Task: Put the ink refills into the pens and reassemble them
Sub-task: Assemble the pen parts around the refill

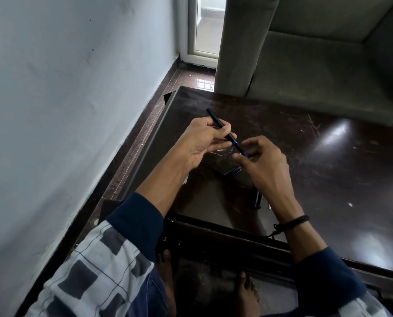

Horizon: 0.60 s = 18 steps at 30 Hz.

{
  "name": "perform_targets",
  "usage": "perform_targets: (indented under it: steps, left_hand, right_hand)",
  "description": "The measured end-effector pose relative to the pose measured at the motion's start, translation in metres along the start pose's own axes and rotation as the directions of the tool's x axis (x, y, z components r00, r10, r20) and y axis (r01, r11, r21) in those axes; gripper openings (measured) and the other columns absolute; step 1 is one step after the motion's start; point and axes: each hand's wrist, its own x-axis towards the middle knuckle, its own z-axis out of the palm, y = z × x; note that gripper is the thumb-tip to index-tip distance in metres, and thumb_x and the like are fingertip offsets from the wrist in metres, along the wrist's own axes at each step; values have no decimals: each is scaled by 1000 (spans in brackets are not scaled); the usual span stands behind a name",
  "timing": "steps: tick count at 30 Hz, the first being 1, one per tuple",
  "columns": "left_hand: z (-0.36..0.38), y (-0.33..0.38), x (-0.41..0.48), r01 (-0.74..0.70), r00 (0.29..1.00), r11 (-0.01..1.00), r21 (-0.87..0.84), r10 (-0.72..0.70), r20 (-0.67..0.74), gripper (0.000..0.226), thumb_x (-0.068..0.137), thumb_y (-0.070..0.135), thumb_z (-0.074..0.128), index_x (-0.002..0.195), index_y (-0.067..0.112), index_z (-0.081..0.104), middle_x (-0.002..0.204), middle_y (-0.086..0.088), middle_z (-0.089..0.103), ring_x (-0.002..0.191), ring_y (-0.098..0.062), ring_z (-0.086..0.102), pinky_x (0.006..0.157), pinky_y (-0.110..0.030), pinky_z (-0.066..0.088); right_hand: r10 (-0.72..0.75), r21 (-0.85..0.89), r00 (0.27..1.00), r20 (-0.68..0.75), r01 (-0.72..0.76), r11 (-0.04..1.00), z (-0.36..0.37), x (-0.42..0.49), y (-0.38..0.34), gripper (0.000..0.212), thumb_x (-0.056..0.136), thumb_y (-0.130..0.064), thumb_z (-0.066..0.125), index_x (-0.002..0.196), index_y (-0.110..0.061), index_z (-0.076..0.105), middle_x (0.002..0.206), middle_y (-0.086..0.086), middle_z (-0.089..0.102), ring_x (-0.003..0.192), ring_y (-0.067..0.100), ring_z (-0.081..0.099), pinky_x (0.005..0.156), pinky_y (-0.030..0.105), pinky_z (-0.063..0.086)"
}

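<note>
A slim black pen with a blue section at its lower end (233,138) is held in the air just above the dark glossy wooden table (328,156), a little left of the middle of the frame. Its long axis runs on a diagonal: the plain black end points to the upper left and the blue end to the lower right (the very tip is hidden among the fingers).

The left hand (204,143) has its thumb and fingers closed round the black barrel, about midway along, so the upper end sticks out free above the hand. The right hand (265,163) pinches the blue end between thumb and curled forefinger; its other fingers are bent loosely above.

On the table below the hands lie two short dark pen parts: one (232,171) just under the right thumb, the other (256,199) nearer the lower edge, beside the right wrist. Which parts they are cannot be told.

A black cord band (293,221) circles the right wrist. A grey upholstered sofa (316,76) fills the upper right, and a pale painted wall (65,88) the left side.
</note>
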Motion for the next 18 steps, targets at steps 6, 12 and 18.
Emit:
perform_targets:
  steps: [6, 12, 18]
  left_hand:
    - [0, 0, 0, 4, 1000, 1000, 2, -4, 5, 12, 95, -2, 63, 105, 3, 67, 105, -16, 73, 91, -19, 77, 72, -27, 62]
    - [-1, 1, 0, -6, 1000, 1000, -2, 6, -1, 12, 95, -1, 64, 106, 2, 67, 104, -16, 73, 92, -20, 77, 71, -26, 61]
    - [-1, 0, 0, -1, 1000, 1000, -1, 1, 15, 10, 95, -1, 64, 103, 3, 68, 105, -16, 73, 92, -19, 77, 72, -27, 61]
  right_hand:
    - [27, -12, 1000, 0, -27, 1000, 1, 1, 2, 10, 95, -30, 72, 104, -27, 70, 92, -9, 69, 84, 11, 68, 78, 43, 61]
    - [7, -6, 1000, -19, -7, 1000, 0, 0, 1, 19, 90, -31, 78, 106, -30, 66, 91, -12, 67, 83, 6, 65, 70, 27, 53]
    - [14, -16, 999, -35, -14, 1000, 0, 0, 2, 8, 94, -29, 73, 101, -26, 69, 91, -9, 69, 83, 11, 68, 71, 34, 59]
